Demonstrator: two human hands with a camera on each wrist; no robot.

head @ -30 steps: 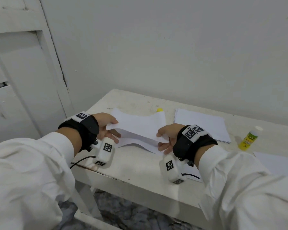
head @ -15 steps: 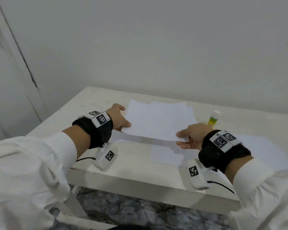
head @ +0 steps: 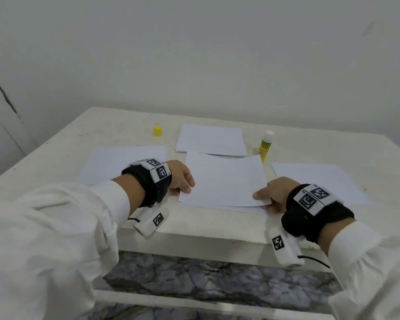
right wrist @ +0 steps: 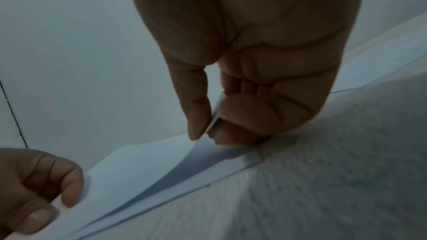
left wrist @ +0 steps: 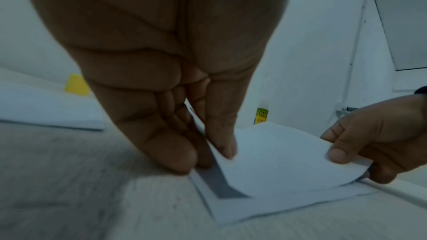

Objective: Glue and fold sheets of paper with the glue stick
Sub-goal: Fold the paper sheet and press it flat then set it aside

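- The left hand (head: 181, 179) is pinching the near-left corner of the folded sheet (head: 224, 181), thumb on top and curled fingers beneath, as the left wrist view shows.
- The right hand (head: 274, 195) is pinching the near-right corner of that same sheet, thumb above and fingers below; the two pinches are sitting well apart, with the sheet's near edge spanning between them.
- The upper flap is bowing up between the grips and is not yet lying flat on the lower half, whose edge is showing on the table just beneath both grips.
- The sheet is likely very light, thin and limp, so it is probably going to sag or skew between the pinches; holding it at both corners seems the best way to keep the edges square, and rough handling would likely leave a stray crease or a tear.
- The glue stick (head: 264, 146) is standing upright and uncapped beyond the right grip, and its yellow cap (head: 157, 130) is resting beyond the left grip.
- A stack of sheets (head: 211, 140) is lying straight ahead of both grips; single sheets are lying outward of each hand.
- The white table (head: 217, 234) is looking matte, speckled and slightly rough; plain pale walls are closing in behind it and dark marbled flooring is showing below.
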